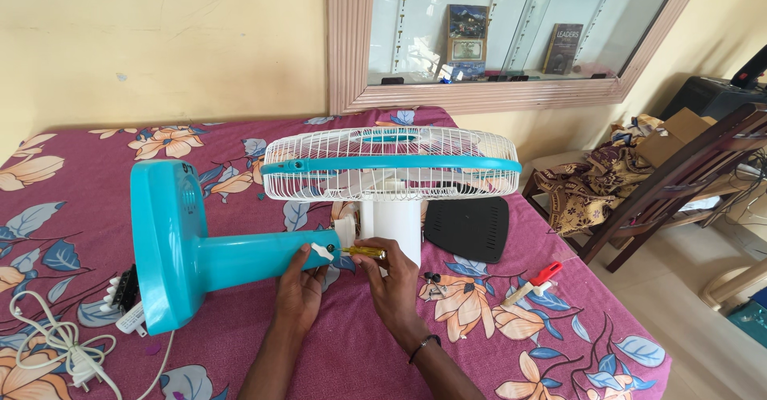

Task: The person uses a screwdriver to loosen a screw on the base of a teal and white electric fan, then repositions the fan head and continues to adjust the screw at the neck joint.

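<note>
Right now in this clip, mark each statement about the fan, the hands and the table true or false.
1. The left hand grips the fan's blue stem. True.
2. The right hand holds a yellow-handled screwdriver at the stem's joint. True.
3. The fan stands upright on its base. False: it lies on its side, with the base on edge to the left.
4. The red-handled tool is in the left hand. False: it lies on the tablecloth, right of the hands.
5. A white cord lies by the base. True.
</note>
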`<state>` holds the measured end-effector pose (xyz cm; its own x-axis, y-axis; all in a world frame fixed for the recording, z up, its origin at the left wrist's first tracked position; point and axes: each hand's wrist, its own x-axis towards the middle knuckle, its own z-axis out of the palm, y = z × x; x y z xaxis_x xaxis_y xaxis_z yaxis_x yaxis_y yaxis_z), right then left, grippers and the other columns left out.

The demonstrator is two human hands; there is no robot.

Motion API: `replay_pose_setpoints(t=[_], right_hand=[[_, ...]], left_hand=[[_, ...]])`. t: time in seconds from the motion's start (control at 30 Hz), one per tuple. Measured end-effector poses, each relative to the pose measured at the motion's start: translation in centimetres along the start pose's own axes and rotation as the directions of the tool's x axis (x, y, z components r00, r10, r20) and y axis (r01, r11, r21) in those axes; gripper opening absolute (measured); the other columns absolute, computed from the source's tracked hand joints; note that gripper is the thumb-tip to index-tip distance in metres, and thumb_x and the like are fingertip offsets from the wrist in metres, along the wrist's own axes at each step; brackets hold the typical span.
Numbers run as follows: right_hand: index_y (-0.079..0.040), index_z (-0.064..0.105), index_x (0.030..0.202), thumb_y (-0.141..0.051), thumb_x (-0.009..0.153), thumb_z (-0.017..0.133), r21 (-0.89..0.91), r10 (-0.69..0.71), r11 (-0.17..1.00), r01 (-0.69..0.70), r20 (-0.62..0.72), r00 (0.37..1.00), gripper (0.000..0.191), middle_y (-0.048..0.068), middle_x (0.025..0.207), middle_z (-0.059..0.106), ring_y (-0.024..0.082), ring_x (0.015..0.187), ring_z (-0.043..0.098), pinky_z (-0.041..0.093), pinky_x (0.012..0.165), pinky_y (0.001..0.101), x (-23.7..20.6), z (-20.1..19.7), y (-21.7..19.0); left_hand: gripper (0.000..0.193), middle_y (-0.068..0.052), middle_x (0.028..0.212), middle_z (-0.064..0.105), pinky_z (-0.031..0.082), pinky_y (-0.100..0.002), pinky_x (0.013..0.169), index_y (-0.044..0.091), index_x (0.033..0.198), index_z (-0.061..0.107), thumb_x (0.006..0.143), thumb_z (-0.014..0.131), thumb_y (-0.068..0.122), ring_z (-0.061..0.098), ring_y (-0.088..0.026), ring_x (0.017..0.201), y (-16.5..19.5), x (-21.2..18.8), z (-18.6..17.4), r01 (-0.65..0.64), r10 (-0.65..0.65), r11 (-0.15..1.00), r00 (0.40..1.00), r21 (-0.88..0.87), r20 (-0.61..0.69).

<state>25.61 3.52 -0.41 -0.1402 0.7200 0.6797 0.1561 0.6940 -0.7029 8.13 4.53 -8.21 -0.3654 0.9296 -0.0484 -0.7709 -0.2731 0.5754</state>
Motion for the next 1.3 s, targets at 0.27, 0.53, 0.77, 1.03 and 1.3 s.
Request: replay_pose_setpoints(t=[0.27, 0.53, 0.77, 1.03, 1.3], right_hand=[[0.000, 0.066, 0.109, -0.011, 0.092, 0.074, -0.039, 0.018, 0.999, -0.018, 0.010, 1.000, 0.022, 0.011, 0.108, 0.080, 0.019, 0.092, 0.081, 0.069, 0.074, 0.0289, 0.1, 0.2, 0.0], [-0.001, 0.064, 0.108, -0.012, 0.091, 0.076, -0.112, -0.018, 0.994, 0.017, -0.014, 1.000, 0.023, 0.012, 0.103, 0.078, 0.020, 0.092, 0.081, 0.069, 0.074, 0.0296, -0.1, 0.4, 0.2], [-0.001, 0.054, 0.121, -0.010, 0.099, 0.067, -0.149, -0.110, 0.981, 0.121, 0.079, 0.991, 0.027, 0.017, 0.116, 0.067, 0.028, 0.102, 0.077, 0.068, 0.083, 0.0330, 0.4, 0.6, -0.7], [-0.001, 0.049, 0.137, -0.004, 0.103, 0.054, -0.069, -0.087, 0.992, 0.106, 0.239, 0.967, 0.034, 0.018, 0.125, 0.072, 0.033, 0.111, 0.075, 0.061, 0.093, 0.0432, 0.6, -0.8, -2.7], [-0.001, 0.059, 0.120, -0.021, 0.100, 0.066, -0.244, -0.077, 0.964, 0.109, 0.138, 0.987, 0.029, 0.018, 0.104, 0.076, 0.024, 0.088, 0.081, 0.069, 0.065, 0.0304, 0.3, 0.4, 0.4]], left_hand=[[0.069, -0.010, 0.129, 0.057, 0.047, -0.040, 0.110, 0.007, 0.136, 0.048, 0.079, 0.083, 0.025, 0.058, -0.022, 0.123, 0.0, 0.2, -0.2, 0.022, -0.022, 1.000, 1.000, -0.007, 0.020], [0.077, -0.013, 0.133, 0.054, 0.044, -0.040, 0.115, 0.006, 0.140, 0.043, 0.078, 0.083, 0.026, 0.055, -0.024, 0.128, 0.0, 0.0, 0.0, 0.038, -0.038, 0.999, 0.999, -0.013, 0.012], [0.071, -0.011, 0.131, 0.055, 0.044, -0.040, 0.113, 0.006, 0.137, 0.047, 0.079, 0.083, 0.026, 0.056, -0.023, 0.125, 0.4, -0.2, 0.0, 0.027, -0.027, 1.000, 0.999, 0.003, 0.030], [0.067, -0.012, 0.129, 0.057, 0.047, -0.041, 0.109, 0.006, 0.135, 0.049, 0.081, 0.081, 0.028, 0.057, -0.023, 0.122, 0.5, -0.2, 0.0, 0.031, -0.033, 0.998, 0.999, 0.058, 0.024], [0.070, -0.013, 0.131, 0.056, 0.048, -0.041, 0.110, 0.006, 0.138, 0.046, 0.082, 0.080, 0.032, 0.058, -0.023, 0.124, 0.6, 0.1, -0.4, 0.046, -0.051, 0.995, 0.997, 0.086, 0.054]])
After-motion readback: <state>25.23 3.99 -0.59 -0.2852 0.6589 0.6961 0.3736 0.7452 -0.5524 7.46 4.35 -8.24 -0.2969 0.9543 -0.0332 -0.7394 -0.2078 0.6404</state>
